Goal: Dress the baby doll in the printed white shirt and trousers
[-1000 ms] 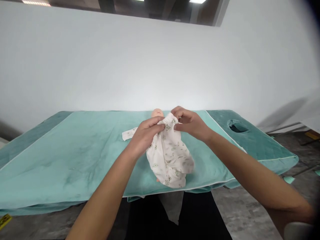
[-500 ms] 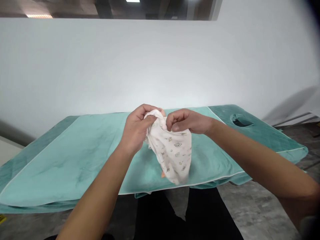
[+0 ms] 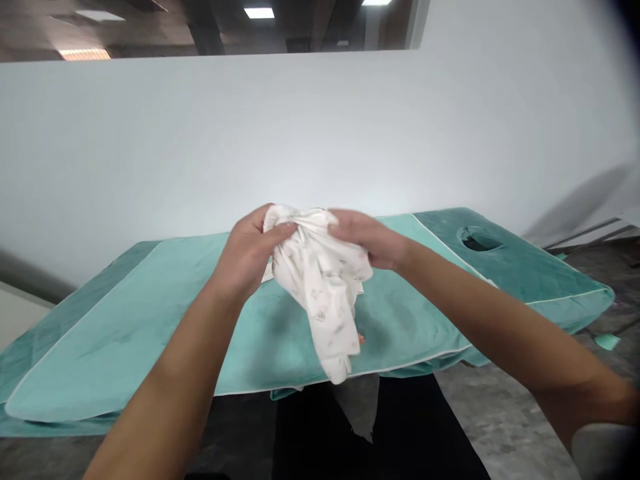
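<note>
A white baby garment (image 3: 333, 303) with small printed figures hangs bunched up between my two hands, above the bed. My left hand (image 3: 250, 250) grips its gathered upper edge, thumb lying on top of the cloth. On the other side my right hand (image 3: 367, 237) is closed on the cloth too, its fingertips partly hidden by folds. The lower end dangles in a narrow strip towards the near edge of the bed. Behind the garment a small peach-coloured piece (image 3: 361, 339) peeks out; what it belongs to is hidden.
Beneath my hands is a bed with a light green plush cover (image 3: 165, 320) and a face hole (image 3: 480, 239) at its right end. A white wall (image 3: 320, 133) with a window rises behind it. My legs are close to the near edge.
The garment has been gathered up and turned, so its upper part is now bunched. My left hand moved slightly left, and my right hand changed its hold on the cloth.
</note>
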The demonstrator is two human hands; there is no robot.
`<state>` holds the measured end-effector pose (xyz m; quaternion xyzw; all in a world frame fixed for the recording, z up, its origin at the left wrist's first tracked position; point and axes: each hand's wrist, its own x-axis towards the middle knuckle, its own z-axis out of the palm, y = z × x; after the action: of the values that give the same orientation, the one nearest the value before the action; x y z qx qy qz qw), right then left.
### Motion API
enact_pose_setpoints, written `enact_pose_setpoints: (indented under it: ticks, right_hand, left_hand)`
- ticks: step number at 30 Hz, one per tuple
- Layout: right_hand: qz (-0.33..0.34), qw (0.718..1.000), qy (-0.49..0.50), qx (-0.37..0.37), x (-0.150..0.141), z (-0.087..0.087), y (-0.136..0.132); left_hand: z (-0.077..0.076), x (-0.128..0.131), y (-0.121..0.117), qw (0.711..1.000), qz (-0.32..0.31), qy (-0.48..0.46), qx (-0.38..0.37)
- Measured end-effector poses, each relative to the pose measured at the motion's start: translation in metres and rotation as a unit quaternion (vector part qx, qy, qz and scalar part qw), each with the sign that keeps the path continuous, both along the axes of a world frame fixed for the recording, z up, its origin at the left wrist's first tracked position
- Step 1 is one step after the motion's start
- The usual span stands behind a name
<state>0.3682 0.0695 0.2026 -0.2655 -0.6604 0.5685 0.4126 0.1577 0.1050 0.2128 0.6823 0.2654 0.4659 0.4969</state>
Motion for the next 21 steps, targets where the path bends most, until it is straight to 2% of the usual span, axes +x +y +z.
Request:
enact_pose_setpoints:
  ticks: [3, 5, 8, 10, 12, 13, 15, 17, 19, 21]
  right_hand:
    - [0.074, 0.983, -0.167, -0.022, 0.002, -0.009, -0.004]
    - [0.065, 0.978, -0.194, -0.028, 0.006, -0.012, -0.004]
    - [-0.011, 0.996, -0.086, -0.03, 0.018, -0.014, 0.001]
    - [-0.047, 0.998, 0.003, -0.031, 0.025, -0.017, 0.005]
    - [-0.054, 0.996, 0.059, -0.045, 0.028, -0.023, 0.006]
    - [-0.051, 0.994, 0.077, -0.056, 0.028, -0.027, 0.005]
    - [-0.04, 0.991, 0.096, -0.081, 0.026, -0.037, -0.001]
    - [-0.017, 0.99, 0.084, -0.109, 0.022, -0.049, -0.008]
    - [0.035, 0.989, 0.019, -0.14, 0.019, -0.059, -0.014]
    - [0.085, 0.981, -0.066, -0.163, 0.018, -0.064, -0.016]
  left_hand:
    - [-0.011, 0.008, -0.001, 0.997, -0.033, -0.037, -0.055]
    - [-0.017, 0.013, -0.005, 0.992, -0.063, -0.048, -0.098]
    - [-0.022, 0.015, -0.008, 0.983, -0.106, -0.042, -0.144]
    - [-0.025, 0.013, -0.009, 0.972, -0.17, 0.02, -0.162]
    - [-0.027, 0.011, -0.007, 0.955, -0.231, 0.102, -0.154]
    - [-0.029, 0.01, -0.006, 0.952, -0.241, 0.125, -0.143]
    - [-0.037, 0.012, -0.002, 0.966, -0.202, 0.107, -0.121]
    - [-0.047, 0.016, 0.003, 0.985, -0.124, 0.03, -0.116]
    - [-0.058, 0.022, 0.004, 0.987, -0.076, -0.03, -0.138]
    - [-0.066, 0.028, 0.002, 0.98, -0.07, -0.06, -0.177]
